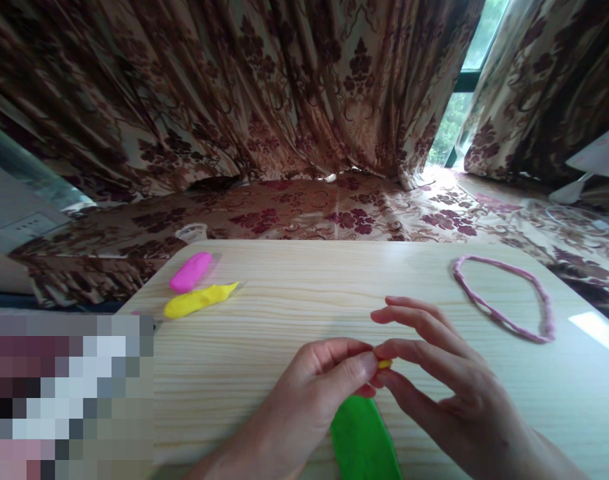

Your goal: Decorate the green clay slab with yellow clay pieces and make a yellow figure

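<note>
Between my fingertips, over the near part of the table, is a small yellow piece of modelling clay [385, 365]. My left hand [324, 380] pinches it with thumb and curled fingers. The thumb and index finger of my right hand [449, 373] close on the same piece from the right, while its other fingers stretch out. Most of the yellow piece is hidden by the fingers. Beneath my hands lies a flat green piece of modelling clay [365, 440], its upper end partly covered by my left hand.
On the wood-grain table [304, 287], a pink clay lump [191, 272] and a yellow clay lump [199, 301] lie at the left. A twisted pink loop [504, 293] rests at the right. Behind are a clear plastic piece [191, 231], a flowered cloth [294, 210] and a lamp [597, 157].
</note>
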Tool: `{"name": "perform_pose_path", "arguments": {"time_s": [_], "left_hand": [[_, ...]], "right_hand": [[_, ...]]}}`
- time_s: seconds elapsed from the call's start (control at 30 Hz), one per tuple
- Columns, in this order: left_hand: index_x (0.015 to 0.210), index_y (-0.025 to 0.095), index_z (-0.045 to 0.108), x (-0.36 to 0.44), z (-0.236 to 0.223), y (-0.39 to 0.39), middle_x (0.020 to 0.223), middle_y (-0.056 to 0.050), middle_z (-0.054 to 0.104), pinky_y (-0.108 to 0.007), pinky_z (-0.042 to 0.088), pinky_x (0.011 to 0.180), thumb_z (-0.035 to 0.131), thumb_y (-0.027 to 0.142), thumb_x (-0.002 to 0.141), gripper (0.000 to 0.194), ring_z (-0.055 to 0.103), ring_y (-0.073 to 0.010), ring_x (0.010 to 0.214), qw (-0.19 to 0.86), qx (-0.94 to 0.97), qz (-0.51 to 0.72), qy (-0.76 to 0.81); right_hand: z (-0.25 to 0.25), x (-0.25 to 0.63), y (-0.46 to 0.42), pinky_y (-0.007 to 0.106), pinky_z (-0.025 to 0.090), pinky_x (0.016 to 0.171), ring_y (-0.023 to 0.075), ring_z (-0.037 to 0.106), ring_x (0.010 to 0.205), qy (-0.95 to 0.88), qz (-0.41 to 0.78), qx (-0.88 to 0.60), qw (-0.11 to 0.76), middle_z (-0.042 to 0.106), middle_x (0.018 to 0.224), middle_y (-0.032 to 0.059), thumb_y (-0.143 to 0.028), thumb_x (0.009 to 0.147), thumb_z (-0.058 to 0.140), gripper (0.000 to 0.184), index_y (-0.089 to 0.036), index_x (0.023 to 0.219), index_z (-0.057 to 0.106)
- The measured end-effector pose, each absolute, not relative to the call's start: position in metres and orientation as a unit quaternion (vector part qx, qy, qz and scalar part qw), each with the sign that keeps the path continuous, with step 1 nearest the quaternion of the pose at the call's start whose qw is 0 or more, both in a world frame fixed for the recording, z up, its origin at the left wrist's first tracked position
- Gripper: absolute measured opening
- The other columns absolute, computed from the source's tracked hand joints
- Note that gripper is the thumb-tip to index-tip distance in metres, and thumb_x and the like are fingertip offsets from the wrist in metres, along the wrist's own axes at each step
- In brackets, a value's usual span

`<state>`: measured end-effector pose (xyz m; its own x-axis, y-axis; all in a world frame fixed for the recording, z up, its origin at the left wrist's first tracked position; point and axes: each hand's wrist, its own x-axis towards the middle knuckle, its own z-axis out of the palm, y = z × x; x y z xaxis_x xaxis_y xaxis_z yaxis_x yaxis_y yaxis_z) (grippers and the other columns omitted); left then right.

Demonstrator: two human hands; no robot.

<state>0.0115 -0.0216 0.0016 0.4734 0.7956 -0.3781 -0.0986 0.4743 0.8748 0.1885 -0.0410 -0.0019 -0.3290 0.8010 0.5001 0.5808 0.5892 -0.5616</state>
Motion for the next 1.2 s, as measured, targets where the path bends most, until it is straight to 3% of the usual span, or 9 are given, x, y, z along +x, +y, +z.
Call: {"name": "perform_pose_path", "arguments": {"time_s": [0.37, 0.63, 0.83, 1.03, 1.2], "left_hand": [[0.090, 0.014, 0.067, 0.0133, -0.0002, -0.0208, 0.090, -0.008, 0.067, -0.040, 0.043, 0.086, 0.057, 0.034, 0.083, 0.024, 0.059, -0.0224, 0.088, 0.754, 0.412, 0.309, 0.409], [0.098, 0.014, 0.066, 0.0125, 0.0022, -0.0209, 0.094, -0.009, 0.068, -0.039, 0.042, 0.087, 0.057, 0.034, 0.083, 0.026, 0.059, -0.0232, 0.093, 0.753, 0.430, 0.297, 0.399], [0.091, 0.014, 0.068, 0.0131, 0.0023, -0.0200, 0.087, -0.008, 0.069, -0.038, 0.043, 0.087, 0.057, 0.035, 0.083, 0.025, 0.059, -0.0229, 0.091, 0.747, 0.430, 0.302, 0.408], [0.074, 0.014, 0.067, 0.0117, 0.0052, -0.0172, 0.076, -0.005, 0.067, -0.034, 0.044, 0.079, 0.052, 0.037, 0.086, 0.030, 0.058, -0.0198, 0.080, 0.713, 0.484, 0.291, 0.415], [0.087, 0.016, 0.067, 0.0093, 0.0062, -0.0152, 0.080, -0.002, 0.065, -0.029, 0.042, 0.074, 0.056, 0.034, 0.084, 0.021, 0.056, -0.0166, 0.079, 0.706, 0.503, 0.294, 0.402]], "right_hand": [[-0.0020, 0.1873, -0.0386, 0.041, 0.042, 0.097, 0.0247, 0.037, 0.124, -0.802, 0.134, -0.431, 0.391, 0.054, 0.116, 0.0066, -0.011, 0.083, 0.058, 0.013, -0.022, 0.090, 0.060], [-0.0041, 0.1875, -0.0385, 0.040, 0.042, 0.098, 0.0239, 0.036, 0.125, -0.804, 0.144, -0.422, 0.394, 0.053, 0.118, 0.0067, -0.010, 0.081, 0.060, 0.022, -0.022, 0.100, 0.059], [-0.0019, 0.1862, -0.0391, 0.039, 0.042, 0.098, 0.0234, 0.038, 0.124, -0.802, 0.139, -0.424, 0.397, 0.052, 0.119, 0.0072, -0.010, 0.079, 0.062, 0.029, -0.021, 0.105, 0.057], [-0.0017, 0.1878, -0.0392, 0.038, 0.042, 0.097, 0.0230, 0.038, 0.123, -0.801, 0.131, -0.432, 0.393, 0.054, 0.116, 0.0060, -0.010, 0.080, 0.060, 0.019, -0.023, 0.095, 0.060], [-0.0029, 0.1886, -0.0396, 0.038, 0.041, 0.098, 0.0231, 0.038, 0.123, -0.800, 0.136, -0.431, 0.395, 0.054, 0.116, 0.0062, -0.012, 0.080, 0.062, 0.022, -0.022, 0.099, 0.060]]}}
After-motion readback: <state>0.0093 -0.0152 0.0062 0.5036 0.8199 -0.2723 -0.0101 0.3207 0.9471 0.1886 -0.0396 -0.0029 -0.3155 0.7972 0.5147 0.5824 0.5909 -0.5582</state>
